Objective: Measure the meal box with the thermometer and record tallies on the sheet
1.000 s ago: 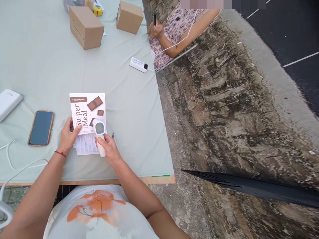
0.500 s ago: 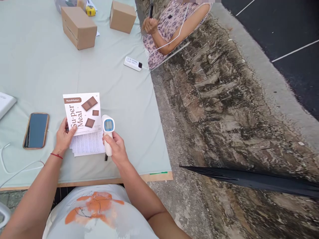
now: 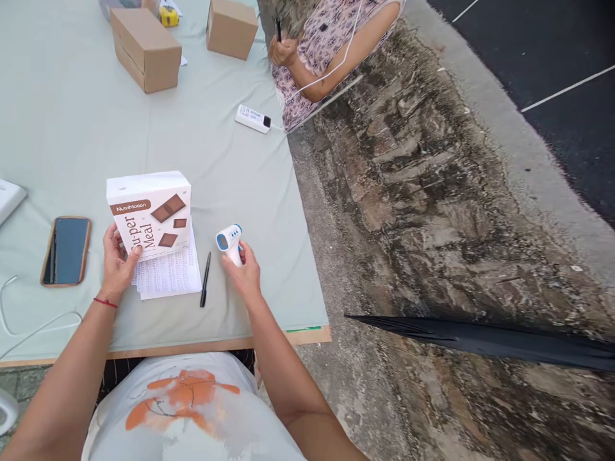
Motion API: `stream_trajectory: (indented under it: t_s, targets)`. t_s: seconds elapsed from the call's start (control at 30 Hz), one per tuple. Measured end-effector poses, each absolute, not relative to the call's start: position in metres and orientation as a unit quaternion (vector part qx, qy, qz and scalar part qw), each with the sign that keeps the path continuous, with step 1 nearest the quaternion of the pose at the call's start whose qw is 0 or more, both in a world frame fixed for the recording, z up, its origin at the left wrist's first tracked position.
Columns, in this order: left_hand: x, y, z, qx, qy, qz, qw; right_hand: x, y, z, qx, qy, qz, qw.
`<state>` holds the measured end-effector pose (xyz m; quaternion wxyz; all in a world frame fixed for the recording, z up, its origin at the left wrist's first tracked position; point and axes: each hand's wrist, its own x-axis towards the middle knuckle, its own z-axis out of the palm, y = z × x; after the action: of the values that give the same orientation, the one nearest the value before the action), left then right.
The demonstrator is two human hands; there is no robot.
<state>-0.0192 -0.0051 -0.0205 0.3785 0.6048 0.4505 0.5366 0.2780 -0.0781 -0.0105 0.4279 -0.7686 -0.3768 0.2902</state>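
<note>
Thermometer [image 3: 229,242] now apart from the box [image 3: 156,218].
The right hand [image 3: 245,269] grips the thermometer, beyond the pen [image 3: 205,280]; the left hand [image 3: 119,261] holds the box over the papers [image 3: 169,276], newly tipped to show its end. The thermometer no longer blocks its front.

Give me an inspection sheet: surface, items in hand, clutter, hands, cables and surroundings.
Surface: wrinkled pale green tablecloth
Items in hand: NutriMotion box, tilted; infrared thermometer
Clutter: printed sheets, black pen, smartphone, two cardboard boxes, yellow tape measure
Hands: left hand holds the box; right hand grips the thermometer
Cables: white cable near the smartphone; white lead at a small white device
Surroundings: co-worker's hand holding a black object; rough ground
</note>
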Motion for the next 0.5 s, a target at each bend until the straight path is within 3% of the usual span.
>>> stream_trajectory:
  t_s: [0.17, 0.33, 0.5]
  targets:
    - [-0.020, -0.004, -0.019, 0.623, 0.457, 0.539, 0.334, 0.314, -0.091, -0.047, -0.818, -0.433, 0.181, 0.332]
    - [-0.020, -0.006, -0.021, 0.642, 0.484, 0.511, 0.302, 0.313, -0.099, -0.045, -0.794, -0.496, 0.068, 0.344]
    - [-0.017, -0.010, -0.027, 0.617, 0.542, 0.506, 0.264, 0.274, -0.100, -0.036, -0.718, -0.569, 0.209, 0.342]
